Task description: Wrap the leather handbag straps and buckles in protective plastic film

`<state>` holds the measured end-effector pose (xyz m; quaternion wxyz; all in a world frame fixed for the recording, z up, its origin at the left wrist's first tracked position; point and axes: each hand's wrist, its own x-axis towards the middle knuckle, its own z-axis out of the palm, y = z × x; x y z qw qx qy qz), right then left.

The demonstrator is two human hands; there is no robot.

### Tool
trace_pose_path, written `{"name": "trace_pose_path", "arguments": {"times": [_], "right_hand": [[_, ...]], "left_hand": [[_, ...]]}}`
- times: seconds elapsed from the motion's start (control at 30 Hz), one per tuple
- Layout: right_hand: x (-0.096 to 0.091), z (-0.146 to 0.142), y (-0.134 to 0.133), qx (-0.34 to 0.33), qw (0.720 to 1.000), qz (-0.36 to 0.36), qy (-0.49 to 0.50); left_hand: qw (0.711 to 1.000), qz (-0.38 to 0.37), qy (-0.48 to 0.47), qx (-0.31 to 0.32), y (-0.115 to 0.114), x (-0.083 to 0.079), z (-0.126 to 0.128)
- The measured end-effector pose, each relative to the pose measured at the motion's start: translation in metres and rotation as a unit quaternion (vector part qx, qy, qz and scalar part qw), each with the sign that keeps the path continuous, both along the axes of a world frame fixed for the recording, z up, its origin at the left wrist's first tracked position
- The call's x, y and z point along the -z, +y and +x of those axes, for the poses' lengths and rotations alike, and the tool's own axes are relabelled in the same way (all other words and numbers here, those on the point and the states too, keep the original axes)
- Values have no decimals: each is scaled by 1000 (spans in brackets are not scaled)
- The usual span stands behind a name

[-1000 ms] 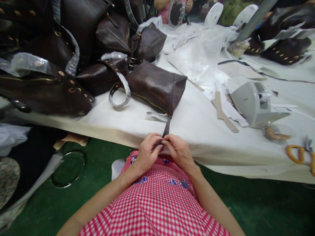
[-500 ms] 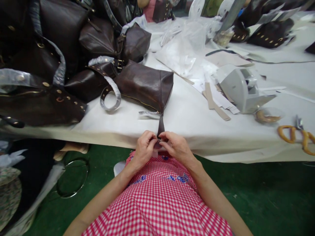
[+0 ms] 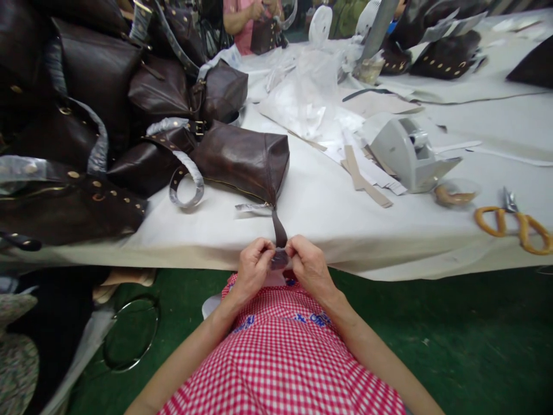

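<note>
The dark brown leather strap (image 3: 279, 227) runs from the zip end of the handbag (image 3: 237, 153) to the near edge of the surface (image 3: 207, 236), where the left hand (image 3: 254, 265) and the right hand (image 3: 309, 265) pinch, between thumbs and fingers, a clear film (image 3: 280, 259) at its tip. The step in hand seems to be fitting this film around the tip, and the next move calls for an even, gentle pull from both sides. Farther right on the surface stand the grey tape dispenser (image 3: 406, 154) and the orange-handled scissors (image 3: 517, 215).

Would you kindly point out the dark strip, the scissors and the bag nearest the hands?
Dark strip (image 3: 279, 229), head view: middle stretch.
Scissors (image 3: 510, 203), head view: metal blades.
Bag (image 3: 242, 154), head view: broad side panel.
</note>
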<state>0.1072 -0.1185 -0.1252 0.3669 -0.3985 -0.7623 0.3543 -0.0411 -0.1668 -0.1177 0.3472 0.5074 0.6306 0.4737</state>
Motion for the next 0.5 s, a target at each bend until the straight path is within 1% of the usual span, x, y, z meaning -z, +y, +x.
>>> {"name": "trace_pose_path", "arguments": {"times": [0.13,0.23,0.37,0.43,0.5], "right_hand": [[6,0,0,9,998,-24,59],[9,-3,-1,5,996,-35,85],[11,-4,1,-32,990,-52,130],[12,-4,2,-51,985,-59,151],[13,-3,3,-57,983,-63,161]], "left_hand": [[999,-20,-38,23,4,-3,-5],[994,-38,-83,62,9,-4,-14],[978,-59,-146,138,14,-4,-29],[970,-67,-164,164,16,-5,-35],[965,-79,-176,177,17,-6,-36]]}}
